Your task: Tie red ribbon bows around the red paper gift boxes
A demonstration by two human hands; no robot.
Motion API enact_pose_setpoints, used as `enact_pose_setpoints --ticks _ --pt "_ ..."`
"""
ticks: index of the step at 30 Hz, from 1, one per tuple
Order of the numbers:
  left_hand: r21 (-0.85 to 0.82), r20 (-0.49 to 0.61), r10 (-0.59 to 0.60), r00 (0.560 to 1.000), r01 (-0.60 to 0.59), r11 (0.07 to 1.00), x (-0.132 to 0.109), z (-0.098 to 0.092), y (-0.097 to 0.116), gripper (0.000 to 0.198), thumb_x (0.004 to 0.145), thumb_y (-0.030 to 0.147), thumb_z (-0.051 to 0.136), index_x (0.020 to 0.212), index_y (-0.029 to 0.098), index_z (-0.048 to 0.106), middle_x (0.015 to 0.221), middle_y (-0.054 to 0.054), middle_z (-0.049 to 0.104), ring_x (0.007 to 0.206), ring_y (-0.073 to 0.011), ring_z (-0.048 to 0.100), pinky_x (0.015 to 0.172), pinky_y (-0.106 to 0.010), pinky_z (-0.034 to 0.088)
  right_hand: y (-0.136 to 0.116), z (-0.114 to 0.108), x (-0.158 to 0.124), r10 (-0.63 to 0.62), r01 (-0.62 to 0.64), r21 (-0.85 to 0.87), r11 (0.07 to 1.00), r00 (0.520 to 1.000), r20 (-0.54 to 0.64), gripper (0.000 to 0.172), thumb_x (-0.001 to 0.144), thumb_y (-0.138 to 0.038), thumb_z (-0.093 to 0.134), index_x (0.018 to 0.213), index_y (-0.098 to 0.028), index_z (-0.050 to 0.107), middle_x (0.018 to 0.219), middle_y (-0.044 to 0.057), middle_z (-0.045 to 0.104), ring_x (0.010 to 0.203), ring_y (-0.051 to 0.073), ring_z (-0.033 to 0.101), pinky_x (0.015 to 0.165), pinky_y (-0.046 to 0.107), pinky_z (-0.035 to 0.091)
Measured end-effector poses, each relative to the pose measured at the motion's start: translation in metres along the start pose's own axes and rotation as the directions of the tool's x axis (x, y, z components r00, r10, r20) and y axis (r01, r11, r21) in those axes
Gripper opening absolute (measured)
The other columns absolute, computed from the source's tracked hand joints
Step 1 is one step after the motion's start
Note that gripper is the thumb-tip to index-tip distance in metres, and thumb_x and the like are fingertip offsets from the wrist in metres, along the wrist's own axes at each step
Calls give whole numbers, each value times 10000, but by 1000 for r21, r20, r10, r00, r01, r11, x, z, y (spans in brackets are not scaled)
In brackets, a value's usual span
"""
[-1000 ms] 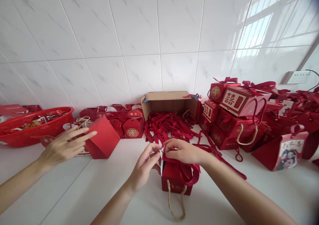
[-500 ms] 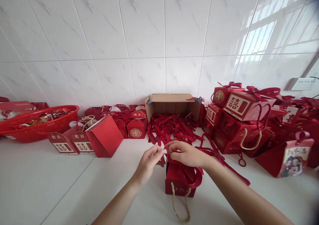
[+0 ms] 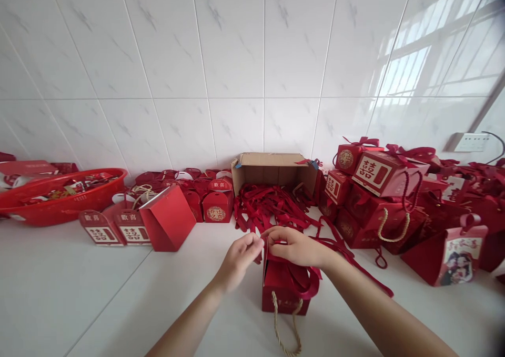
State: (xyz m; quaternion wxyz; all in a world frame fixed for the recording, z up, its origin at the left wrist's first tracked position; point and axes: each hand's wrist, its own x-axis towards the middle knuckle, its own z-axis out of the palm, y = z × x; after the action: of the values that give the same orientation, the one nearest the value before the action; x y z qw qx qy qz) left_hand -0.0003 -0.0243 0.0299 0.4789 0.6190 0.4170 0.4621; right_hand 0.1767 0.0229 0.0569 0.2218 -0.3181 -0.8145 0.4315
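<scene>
A small red gift box [image 3: 284, 294] stands on the white surface in front of me, its gold rope handle [image 3: 295, 338] hanging down the near side. Dark red ribbon [image 3: 310, 286] loops over its top and right side. My left hand [image 3: 241, 257] is at the box's upper left edge, thumb and fingers pinched on the ribbon's end. Bent over the top, my right hand [image 3: 290, 245] has its fingers closed on the ribbon too. The two sets of fingertips nearly touch, and they hide part of the ribbon.
Behind the box, a cardboard carton [image 3: 272, 160] on its side spills loose red ribbons [image 3: 272, 204]. Stacked finished boxes [image 3: 374, 204] stand at right. More red boxes [image 3: 168, 218] and a red plastic basket [image 3: 59, 209] of wrapped sweets are at left. A tiled wall [image 3: 232, 41] rises behind.
My left fingertips have moved slightly right and now meet the right fingertips at the box's edge. The view has tilted up a little. The box stays in place.
</scene>
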Motion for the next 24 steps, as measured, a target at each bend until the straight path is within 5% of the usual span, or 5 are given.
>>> enact_pose_setpoints --ticks 5,11,16,20,24 --pt "260 -42 11 999 0 966 0 0 2 258 857 384 431 697 185 465 678 18 440 680 -131 452 665 -244 402 -1 -2 -1 19 -19 -6 1000 1000 4 129 790 -208 519 681 -176 580 1024 25 638 981 196 585 879 298 424" --pt "540 -148 -58 987 130 832 3 -24 -4 188 714 281 509 562 193 442 576 19 460 575 -138 432 546 -248 318 0 -13 -5 29 -29 -19 999 1000 5 204 830 -345 580 719 -177 614 1248 63 581 1110 227 565 973 342 380" --pt "718 -265 -123 956 281 637 1 -46 -18 184 576 224 602 456 203 465 507 0 500 484 -147 401 541 -279 267 -5 -28 -14 -79 70 -160 985 995 -55 198 879 -373 539 868 -204 643 1183 52 615 1106 218 556 925 325 415" --pt "760 -385 -174 907 418 498 -2 -69 -22 303 440 141 651 346 203 370 378 8 396 450 -186 446 592 -333 322 -7 -41 -32 -66 35 -273 961 992 -103 203 885 -370 526 954 -216 640 1122 56 626 987 207 580 859 337 443" --pt "763 -472 -95 876 460 454 -2 -86 -9 271 472 172 685 434 206 419 485 -35 507 692 -316 585 751 -428 366 4 -48 -58 37 -87 -299 950 985 -168 239 877 -426 536 946 -218 632 1030 57 637 933 211 574 798 334 446"
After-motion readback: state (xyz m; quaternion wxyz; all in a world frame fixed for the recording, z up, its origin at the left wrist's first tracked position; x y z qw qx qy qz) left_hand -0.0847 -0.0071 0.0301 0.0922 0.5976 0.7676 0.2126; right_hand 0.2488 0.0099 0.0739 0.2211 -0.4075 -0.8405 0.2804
